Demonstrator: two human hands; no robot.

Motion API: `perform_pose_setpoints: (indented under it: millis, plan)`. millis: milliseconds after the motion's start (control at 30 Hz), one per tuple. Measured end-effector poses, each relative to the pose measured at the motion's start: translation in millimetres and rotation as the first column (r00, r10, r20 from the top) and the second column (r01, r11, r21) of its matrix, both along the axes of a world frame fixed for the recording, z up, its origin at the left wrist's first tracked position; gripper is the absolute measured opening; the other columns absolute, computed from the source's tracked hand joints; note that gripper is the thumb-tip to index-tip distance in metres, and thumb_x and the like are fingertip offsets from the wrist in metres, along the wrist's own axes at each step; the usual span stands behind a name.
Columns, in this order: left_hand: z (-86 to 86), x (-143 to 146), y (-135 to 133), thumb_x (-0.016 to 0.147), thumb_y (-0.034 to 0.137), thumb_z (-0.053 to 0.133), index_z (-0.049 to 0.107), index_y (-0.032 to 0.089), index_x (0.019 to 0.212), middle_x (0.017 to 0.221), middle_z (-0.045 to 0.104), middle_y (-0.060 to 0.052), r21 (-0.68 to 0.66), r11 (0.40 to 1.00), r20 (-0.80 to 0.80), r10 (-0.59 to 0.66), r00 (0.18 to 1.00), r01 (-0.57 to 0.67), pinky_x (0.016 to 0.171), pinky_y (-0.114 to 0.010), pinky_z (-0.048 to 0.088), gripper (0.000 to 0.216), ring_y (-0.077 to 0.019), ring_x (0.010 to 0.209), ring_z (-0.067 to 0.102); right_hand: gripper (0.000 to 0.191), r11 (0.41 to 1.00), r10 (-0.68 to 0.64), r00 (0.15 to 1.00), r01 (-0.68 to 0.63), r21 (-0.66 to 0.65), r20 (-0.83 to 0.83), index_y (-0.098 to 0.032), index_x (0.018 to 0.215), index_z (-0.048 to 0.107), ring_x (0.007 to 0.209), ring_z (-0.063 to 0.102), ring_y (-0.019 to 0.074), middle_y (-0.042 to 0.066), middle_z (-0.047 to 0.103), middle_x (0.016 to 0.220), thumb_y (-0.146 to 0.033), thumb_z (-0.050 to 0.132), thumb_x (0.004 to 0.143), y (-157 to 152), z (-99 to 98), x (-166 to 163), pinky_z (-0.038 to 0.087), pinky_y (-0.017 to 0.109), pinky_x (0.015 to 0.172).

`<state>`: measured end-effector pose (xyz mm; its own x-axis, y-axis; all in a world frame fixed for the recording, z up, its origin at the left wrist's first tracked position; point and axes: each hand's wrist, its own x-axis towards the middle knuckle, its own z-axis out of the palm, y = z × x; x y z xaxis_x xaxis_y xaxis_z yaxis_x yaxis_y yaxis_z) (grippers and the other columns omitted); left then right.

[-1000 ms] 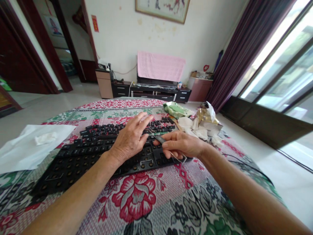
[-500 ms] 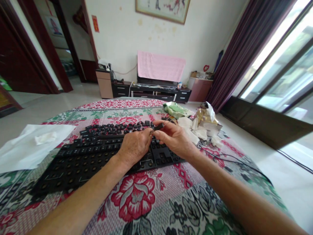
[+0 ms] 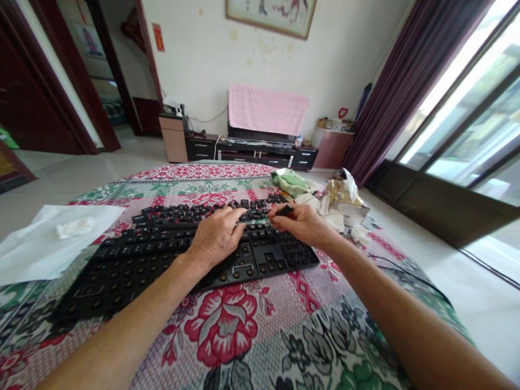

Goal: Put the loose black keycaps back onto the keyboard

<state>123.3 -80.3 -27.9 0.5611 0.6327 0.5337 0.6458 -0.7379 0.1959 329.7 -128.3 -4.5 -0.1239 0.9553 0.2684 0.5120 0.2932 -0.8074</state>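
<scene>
One black piece (image 3: 284, 210) is pinched in the right hand (image 3: 300, 223), apart from the left hand (image 3: 219, 232), loosely spread over a keyboard (image 3: 158, 257) lying long-side to the tabletop's (image 3: 162, 176) far edge.

Both forearms (image 3: 385, 303) are bare, narrowing to bare wrists (image 3: 195, 262) and fingers (image 3: 235, 215).

Single head-worn camera looking forward and down across tabletop (image 3: 268, 319) from near side; left hand (image 3: 217, 235) and right hand (image 3: 300, 221) showing close, mid-view; framing reaching far wall (image 3: 195, 65), taking in doorway (image 3: 117, 70) at left, window (image 3: 455, 124) at right.
</scene>
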Motion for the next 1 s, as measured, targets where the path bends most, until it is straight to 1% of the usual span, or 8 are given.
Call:
perform_pose_setpoints:
  millis: [100,200,333,500,600,733,833,1000]
  plan:
    - [-4.0,0,1,0.081,0.026,0.041,0.051,0.02,0.109,0.093,0.058,-0.004,0.002,1.0,-0.026,-0.003,1.0,0.003,0.076,-0.027,0.044,0.03,-0.0153,0.085,0.053,0.014,0.999,0.023,0.991,-0.029,0.043,0.129,-0.021,0.084,0.059,0.065,0.051,0.0109,0.0,0.057,0.076,-0.024,0.049,0.075,0,-1.5,2,0.042,0.026,0.06]
    - [-6.1,1,1,0.081,0.026,0.041,0.053,0.02,0.105,0.092,0.058,-0.004,0.012,1.0,-0.068,-0.009,0.998,0.01,0.075,-0.028,0.044,0.028,-0.0157,0.085,0.053,0.013,0.997,0.014,0.976,-0.029,0.066,0.217,-0.021,0.084,0.058,0.06,0.048,0.0097,-0.001,0.056,0.072,-0.022,0.049,0.074,0,-1.7,0,0.039,0.025,0.055]
    - [-8.0,0,1,0.081,0.026,0.042,0.058,0.021,0.096,0.087,0.057,-0.003,0.011,1.0,-0.105,-0.006,0.994,0.007,0.073,-0.028,0.043,0.023,-0.0158,0.084,0.052,0.015,0.997,-0.027,0.957,0.003,0.082,0.289,-0.02,0.085,0.058,0.056,0.046,0.009,-0.002,0.054,0.064,-0.024,0.049,0.074,0,-3.3,-3,0.036,0.024,0.052]
    - [-10.6,-1,3,0.08,0.026,0.042,0.06,0.022,0.087,0.084,0.056,-0.003,0.015,1.0,-0.143,-0.02,0.99,0.022,0.072,-0.028,0.042,0.02,-0.0162,0.082,0.05,0.014,0.993,-0.003,0.934,-0.038,0.109,0.357,-0.019,0.084,0.058,0.06,0.048,0.0083,-0.001,0.056,0.071,-0.023,0.047,0.076,1,-3.3,-7,0.037,0.023,0.057]
    - [-11.8,0,3,0.08,0.026,0.042,0.061,0.021,0.084,0.082,0.056,-0.003,0.025,0.999,-0.149,-0.021,0.989,0.025,0.071,-0.029,0.042,0.02,-0.0167,0.08,0.049,0.014,0.991,0.001,0.918,-0.053,0.12,0.395,-0.019,0.084,0.057,0.06,0.047,0.0085,-0.001,0.055,0.069,-0.023,0.047,0.076,3,-4.2,-8,0.037,0.023,0.057]
    - [-12.4,0,3,0.08,0.025,0.043,0.061,0.021,0.082,0.081,0.056,-0.003,0.031,0.999,-0.143,-0.023,0.99,0.028,0.07,-0.029,0.041,0.019,-0.017,0.08,0.048,0.014,0.991,0.025,0.913,-0.077,0.111,0.408,-0.019,0.085,0.056,0.057,0.046,0.0083,-0.002,0.054,0.066,-0.022,0.046,0.076,6,-7.8,-7,0.036,0.023,0.054]
    - [-12.3,0,3,0.08,0.025,0.043,0.061,0.021,0.082,0.08,0.056,-0.003,0.035,0.999,-0.134,-0.028,0.991,0.033,0.069,-0.028,0.041,0.019,-0.0169,0.079,0.048,0.015,0.995,0.02,0.923,-0.055,0.082,0.384,-0.019,0.088,0.056,0.057,0.046,0.0085,-0.001,0.054,0.066,-0.022,0.047,0.076,7,-9.9,-6,0.035,0.023,0.053]
    - [-12.4,0,3,0.079,0.026,0.044,0.061,0.021,0.082,0.079,0.056,-0.003,0.035,0.999,-0.135,-0.034,0.99,0.039,0.068,-0.028,0.041,0.018,-0.0168,0.078,0.048,0.018,0.998,0.024,0.94,-0.042,0.046,0.341,-0.02,0.091,0.056,0.052,0.043,0.0079,-0.003,0.05,0.059,-0.024,0.048,0.075,5,-8.3,-11,0.034,0.022,0.049]
